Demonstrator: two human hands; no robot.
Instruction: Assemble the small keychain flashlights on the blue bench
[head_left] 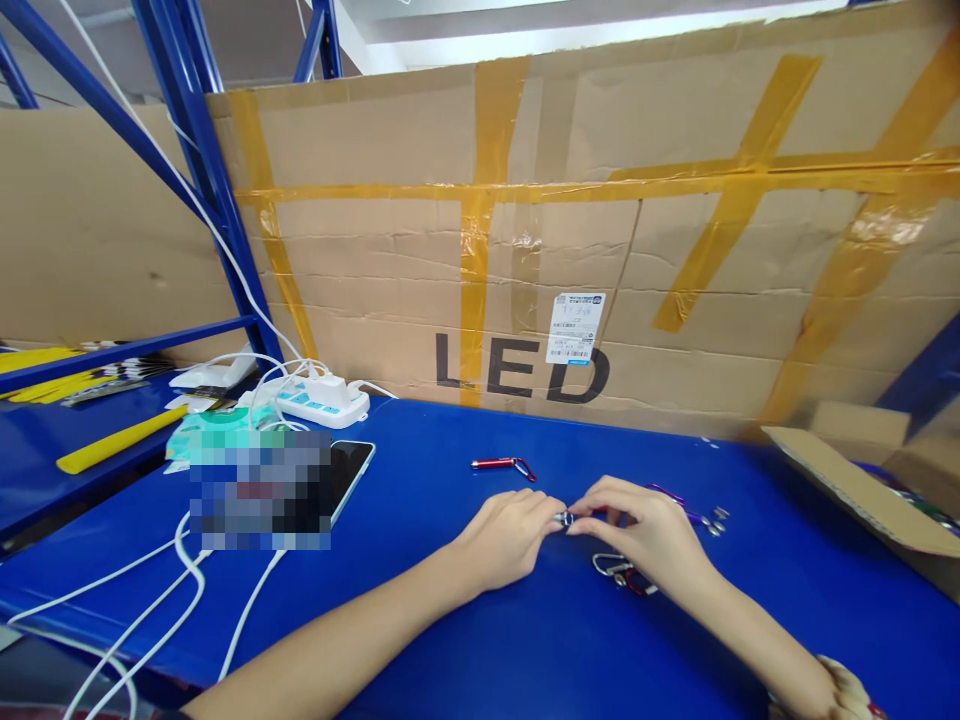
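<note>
My left hand [501,540] is closed, its fingertips pinching a small silver-and-dark metal piece [563,520]. My right hand [656,528] pinches the same piece from the other side with thumb and fingertips. What lies inside the fingers is too small to make out fully. Beyond my left hand lies a slim red keychain flashlight [492,464] with a red carabiner clip [525,470]. Below my right hand are loose carabiner clips, one silver [604,566] and one red [638,584]. A purple part [696,518], partly hidden, and several small silver round pieces [718,524] sit past my right wrist.
A phone [352,474], a white power strip [330,402] and white cables [196,580] occupy the blue table's [435,440] left side. A large taped cardboard sheet [390,260] stands behind. An open cardboard box [862,490] is at right, a blue rack post [225,190] at left.
</note>
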